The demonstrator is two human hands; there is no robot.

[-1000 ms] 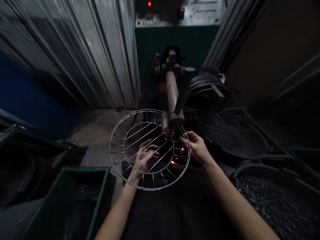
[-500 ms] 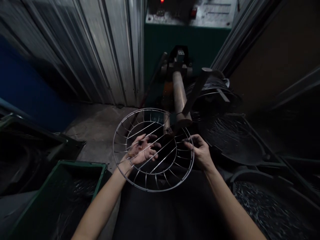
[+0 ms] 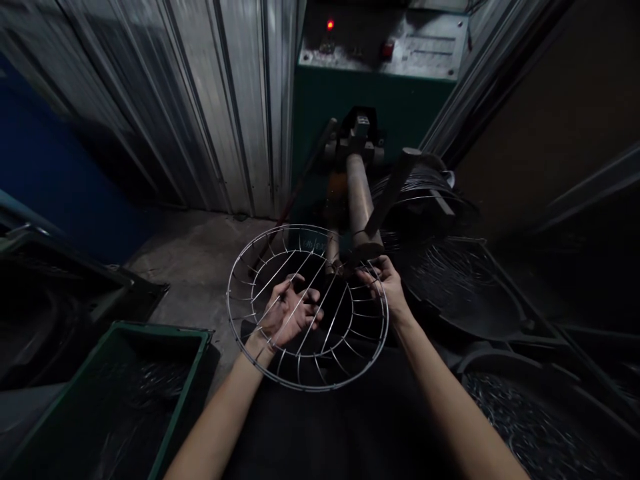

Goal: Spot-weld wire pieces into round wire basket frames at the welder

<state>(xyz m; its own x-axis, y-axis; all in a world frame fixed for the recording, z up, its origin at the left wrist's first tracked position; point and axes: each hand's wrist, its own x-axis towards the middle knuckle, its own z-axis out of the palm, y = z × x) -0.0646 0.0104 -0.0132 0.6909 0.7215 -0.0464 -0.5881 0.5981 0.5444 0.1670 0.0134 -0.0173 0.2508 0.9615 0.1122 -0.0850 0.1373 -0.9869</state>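
A round wire guard (image 3: 250, 263), made of rings and radial spokes, is held tilted in front of me under the tip of a welding machine's arm (image 3: 361, 200). My left hand (image 3: 290, 313) lies behind the spokes near the guard's middle, palm up, with curled fingers on the wires. At the guard's right rim my right hand (image 3: 385, 283) pinches the wires just below the arm's tip. No sparks show at the arm's tip.
The green machine cabinet (image 3: 370, 87) with a red lamp stands behind. A stack of wire guards (image 3: 430, 193) sits right of the arm, above dark trays (image 3: 465, 287). A green crate (image 3: 125, 393) is at lower left, a tub of wire pieces (image 3: 545, 420) at lower right. Corrugated metal wall at left.
The sparks seen a second ago are gone. The guard has turned in my hands, its spokes running steeper now. My right hand moved up towards the arm's tip.
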